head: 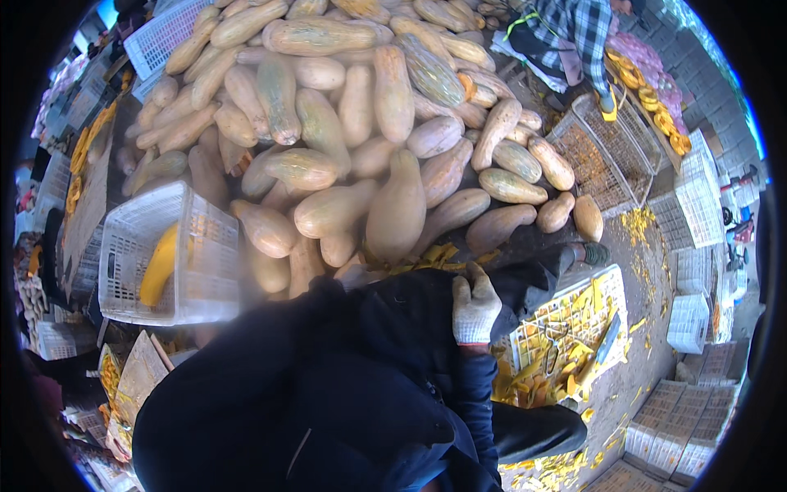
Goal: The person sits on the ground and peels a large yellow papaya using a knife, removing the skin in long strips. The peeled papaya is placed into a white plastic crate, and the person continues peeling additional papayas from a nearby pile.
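Observation:
My right hand [476,306], in a white knitted glove with a red cuff edge, lies on my dark-trousered leg with nothing visible in it. My left hand cannot be clearly made out; a pale patch by the dark sleeve at the pile's lower edge may be part of its glove. Beyond my legs rises a large heap of unpeeled tan and greenish squash [396,209]. Between my legs is a white plastic crate [605,277] strewn with yellow peelings. On it lie a metal-framed peeler [553,350] and a knife with a blue-grey blade [607,338].
A tilted white crate [212,264] at left holds one peeled yellow squash [161,264]. Upper right, another person [569,46] reaches with a gloved hand over a mesh-sided crate [590,154]. Stacked crates [682,424] line the right side. Peel scraps [639,224] litter the floor.

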{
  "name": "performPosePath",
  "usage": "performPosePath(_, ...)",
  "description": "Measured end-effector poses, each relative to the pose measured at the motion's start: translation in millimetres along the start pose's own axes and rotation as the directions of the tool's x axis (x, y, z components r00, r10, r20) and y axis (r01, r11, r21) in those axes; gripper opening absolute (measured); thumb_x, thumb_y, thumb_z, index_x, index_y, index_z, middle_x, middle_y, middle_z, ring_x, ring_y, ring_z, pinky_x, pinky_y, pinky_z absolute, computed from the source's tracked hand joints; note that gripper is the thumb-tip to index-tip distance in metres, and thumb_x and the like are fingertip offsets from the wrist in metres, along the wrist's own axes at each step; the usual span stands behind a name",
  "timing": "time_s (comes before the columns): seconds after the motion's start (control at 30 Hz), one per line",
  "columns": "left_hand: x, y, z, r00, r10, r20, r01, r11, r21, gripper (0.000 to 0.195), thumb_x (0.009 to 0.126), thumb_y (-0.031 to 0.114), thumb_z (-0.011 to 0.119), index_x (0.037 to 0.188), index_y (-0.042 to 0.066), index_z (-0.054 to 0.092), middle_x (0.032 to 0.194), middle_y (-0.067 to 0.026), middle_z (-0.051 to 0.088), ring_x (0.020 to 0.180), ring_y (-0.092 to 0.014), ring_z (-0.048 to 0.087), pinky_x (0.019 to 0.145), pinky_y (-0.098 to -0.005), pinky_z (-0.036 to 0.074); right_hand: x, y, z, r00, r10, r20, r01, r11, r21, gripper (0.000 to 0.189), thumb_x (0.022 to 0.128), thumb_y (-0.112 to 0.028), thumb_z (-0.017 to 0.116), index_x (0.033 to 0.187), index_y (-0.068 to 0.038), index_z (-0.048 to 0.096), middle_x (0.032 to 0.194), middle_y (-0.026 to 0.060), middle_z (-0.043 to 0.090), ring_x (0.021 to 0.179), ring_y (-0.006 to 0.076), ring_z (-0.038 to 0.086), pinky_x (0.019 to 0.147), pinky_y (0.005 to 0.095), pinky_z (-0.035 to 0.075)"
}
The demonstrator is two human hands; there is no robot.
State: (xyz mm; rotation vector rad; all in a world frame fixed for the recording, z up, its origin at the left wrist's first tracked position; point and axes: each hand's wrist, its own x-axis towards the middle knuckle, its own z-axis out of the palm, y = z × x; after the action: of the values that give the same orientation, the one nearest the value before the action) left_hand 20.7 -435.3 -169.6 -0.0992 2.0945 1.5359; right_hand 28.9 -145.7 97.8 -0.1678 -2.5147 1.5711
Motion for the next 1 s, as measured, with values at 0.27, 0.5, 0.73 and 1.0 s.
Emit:
performPosePath(0.27, -4.3, 41.6, 0.6, 0.994, 0.107, 0.01, -0.093, 0.902, -0.421, 0.042, 0.103, 0.027, 0.079, 0.136, 0.002, 0.072, 0.132, -0.0077, 0.073, 0.117, -0.016, 0.067, 0.103, -0.0308, 0.052, 11.8, 31.3, -2.7, 0.99, 0.138, 0.039, -0.142, 0.977, 0.157, 0.03, 0.099, -0.007, 0.068, 0.126, 0.003, 0.075, 0.108, 0.0159, 0.081, 0.098, 0.0198, 0.076, 0.093, 0.0327, 0.059)
performPosePath(0.5, 18.5, 46.3, -16.8, 0.986, -0.141, 0.092, 0.163, 0.675, -0.719, 0.043, 0.099, 0.023, 0.07, 0.136, 0.002, 0.065, 0.135, -0.013, 0.068, 0.124, -0.029, 0.066, 0.107, -0.045, 0.056, 30.8, 22.1, -2.5, 0.968, 0.233, 0.094, -0.243, 0.964, 0.112, 0.03, 0.098, -0.009, 0.07, 0.125, 0.002, 0.075, 0.107, 0.0189, 0.081, 0.097, 0.0268, 0.078, 0.091, 0.0363, 0.06)
performPosePath(0.73, 33.3, 88.5, -42.6, 0.954, -0.028, -0.297, -0.095, 0.915, -0.392, 0.081, 0.102, 0.034, 0.069, 0.166, -0.003, 0.035, 0.144, -0.0169, 0.064, 0.131, -0.029, 0.064, 0.105, -0.0445, 0.058, 130.0, 23.3, 11.6, 0.853, 0.182, 0.489, 0.029, 0.919, -0.393, 0.049, 0.102, -0.028, 0.067, 0.136, 0.006, 0.068, 0.116, 0.0288, 0.077, 0.11, 0.0422, 0.075, 0.096, 0.0457, 0.059)
performPosePath(1.0, 98.8, 150.7, -111.9, 0.98, 0.078, -0.182, -0.075, 0.997, 0.026, 0.09, 0.095, 0.026, 0.086, 0.162, -0.012, 0.039, 0.16, -0.0295, 0.054, 0.142, -0.034, 0.059, 0.123, -0.0404, 0.043, 228.0, 147.2, 177.3, 0.777, 0.18, 0.604, 0.107, 0.906, -0.409, 0.057, 0.105, -0.052, 0.054, 0.126, -0.003, 0.075, 0.129, 0.0316, 0.071, 0.123, 0.0509, 0.065, 0.106, 0.0541, 0.052)
